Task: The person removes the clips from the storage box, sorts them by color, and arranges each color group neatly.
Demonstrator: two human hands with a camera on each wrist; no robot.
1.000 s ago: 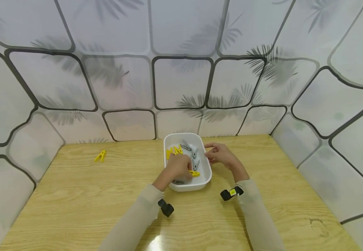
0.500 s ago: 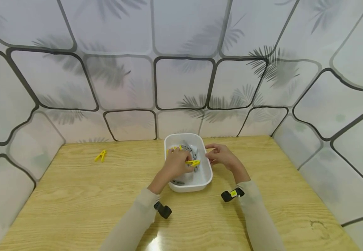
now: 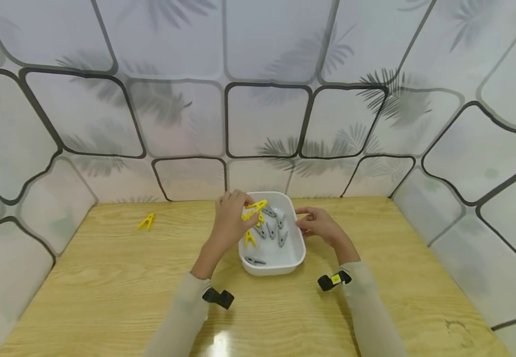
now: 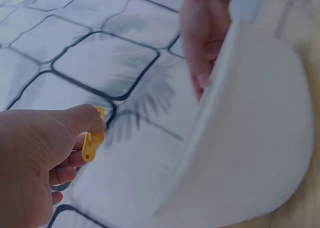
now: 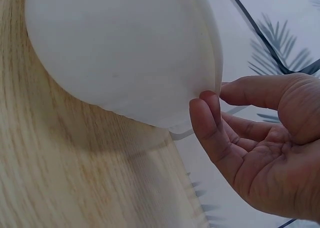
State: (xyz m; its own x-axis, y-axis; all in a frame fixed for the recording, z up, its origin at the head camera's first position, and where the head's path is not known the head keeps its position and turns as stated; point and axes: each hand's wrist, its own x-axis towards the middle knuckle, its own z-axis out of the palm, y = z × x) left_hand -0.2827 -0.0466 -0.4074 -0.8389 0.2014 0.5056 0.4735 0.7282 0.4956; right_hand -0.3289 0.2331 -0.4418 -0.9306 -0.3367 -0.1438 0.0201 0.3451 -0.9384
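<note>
My left hand (image 3: 231, 218) pinches a yellow clothespin (image 3: 257, 204) between thumb and fingers, over the left rim of the white tub (image 3: 287, 263). In the left wrist view this clothespin (image 4: 93, 138) points downward from the grip, apart from the tub wall (image 4: 250, 133). My right hand (image 3: 321, 227) touches the tub's right side from outside, with fingertips (image 5: 200, 108) against the wall near its rim. Inside the tub lie several grey clothespins (image 3: 282, 239) and several yellow ones (image 3: 250, 239), the yellow ones mostly along the left side.
Another yellow clothespin (image 3: 147, 221) lies on the wooden table (image 3: 128, 287) at the far left. A patterned wall (image 3: 191, 178) rises behind the table's back edge, and further panels stand at both sides.
My left hand has lifted the yellow clothespin out of the tub's middle and moved up and left to its left rim. My right hand stays at the tub's right side.
</note>
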